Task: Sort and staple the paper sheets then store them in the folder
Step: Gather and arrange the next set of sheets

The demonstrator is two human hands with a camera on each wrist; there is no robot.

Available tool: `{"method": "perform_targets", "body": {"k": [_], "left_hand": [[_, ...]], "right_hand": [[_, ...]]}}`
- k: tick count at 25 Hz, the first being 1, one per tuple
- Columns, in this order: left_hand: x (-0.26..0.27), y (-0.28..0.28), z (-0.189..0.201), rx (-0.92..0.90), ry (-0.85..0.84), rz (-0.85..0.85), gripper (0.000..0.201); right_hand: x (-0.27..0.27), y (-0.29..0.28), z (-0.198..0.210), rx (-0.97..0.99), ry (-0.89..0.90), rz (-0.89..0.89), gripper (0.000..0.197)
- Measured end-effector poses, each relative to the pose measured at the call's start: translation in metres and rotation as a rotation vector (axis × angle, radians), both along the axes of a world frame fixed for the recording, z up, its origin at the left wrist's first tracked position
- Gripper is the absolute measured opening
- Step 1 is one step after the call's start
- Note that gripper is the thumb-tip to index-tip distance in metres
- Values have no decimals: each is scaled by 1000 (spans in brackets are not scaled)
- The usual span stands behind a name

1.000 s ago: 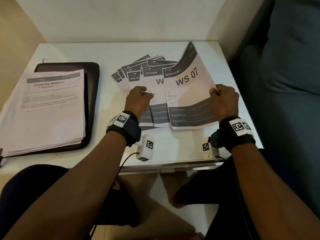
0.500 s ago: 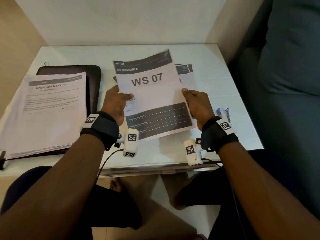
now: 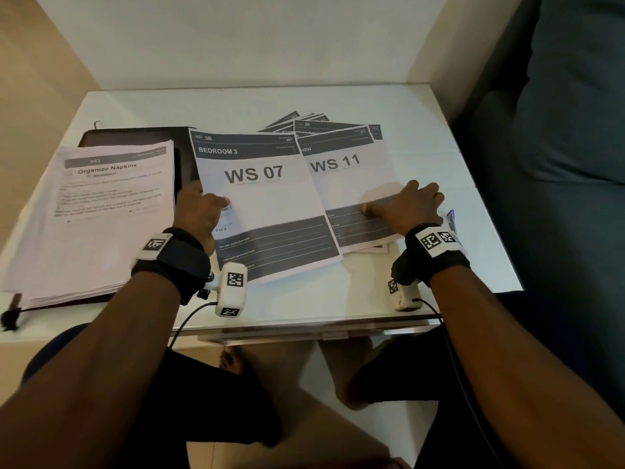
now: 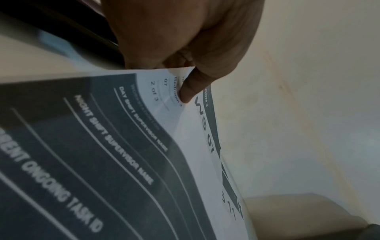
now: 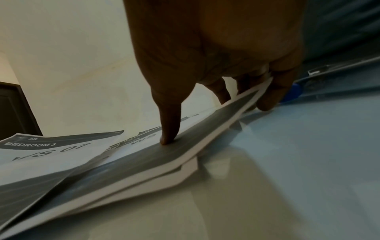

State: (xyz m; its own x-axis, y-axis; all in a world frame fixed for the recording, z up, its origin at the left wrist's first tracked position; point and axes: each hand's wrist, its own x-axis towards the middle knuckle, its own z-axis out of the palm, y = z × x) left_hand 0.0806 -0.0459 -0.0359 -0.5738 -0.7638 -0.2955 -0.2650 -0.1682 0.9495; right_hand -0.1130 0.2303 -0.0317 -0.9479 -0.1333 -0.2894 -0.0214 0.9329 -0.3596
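Note:
My left hand (image 3: 208, 201) pinches the left edge of the "WS 07 Bedroom 3" sheet (image 3: 267, 211), thumb on top (image 4: 188, 91), and holds it tilted over the white table. To its right lies the "WS 11" sheet (image 3: 348, 184) on top of several fanned sheets (image 3: 321, 125). My right hand (image 3: 402, 204) holds that sheet at its right edge. Its thumb (image 5: 168, 138) presses on the dark band, and the lifted edge (image 5: 255, 95) runs in between the fingers. The black folder (image 3: 135, 135) lies at the left under a paper stack.
A thick stack headed "Organize Napkins" (image 3: 101, 214) covers most of the folder. A blue stapler (image 3: 450, 220) pokes out behind my right wrist near the table's right edge (image 3: 490, 231). A grey-blue sofa (image 3: 558, 164) stands close on the right, and walls close in the back and left.
The WS 07 sheet has moved left in my left hand. My right hand let go of it and dropped onto the WS 11 sheet, which was uncovered.

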Motion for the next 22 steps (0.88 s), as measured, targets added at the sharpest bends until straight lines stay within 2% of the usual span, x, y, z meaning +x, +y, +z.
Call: {"method": "perform_targets", "body": {"k": [2, 4, 8, 9, 12, 15, 17, 20, 22], "left_hand": [[1, 0, -2, -2, -20, 3, 39], [2, 0, -2, -5, -41, 5, 38], [3, 0, -2, -16, -43, 10, 41], [3, -1, -2, -14, -43, 10, 41], [1, 1, -2, 19, -63, 15, 35], [-3, 5, -3, 61, -63, 35, 27], [-6, 6, -6, 95, -52, 64, 24], [-9, 12, -3, 193, 0, 109, 11], [-11, 14, -1, 246, 21, 137, 19]], "right_hand": [[-3, 3, 2, -10, -29, 9, 103], [-6, 4, 3, -65, -37, -2, 93], [-9, 12, 13, -269, 208, 70, 29], [-11, 15, 18, -320, 275, 96, 21], [-14, 24, 36, -539, 406, 67, 17], [-13, 28, 45, -891, 346, -68, 11], [-7, 25, 46, -1038, 260, -122, 6], [4, 10, 36, -1103, 159, -105, 13], [17, -2, 27, -1105, 106, -50, 10]]}}
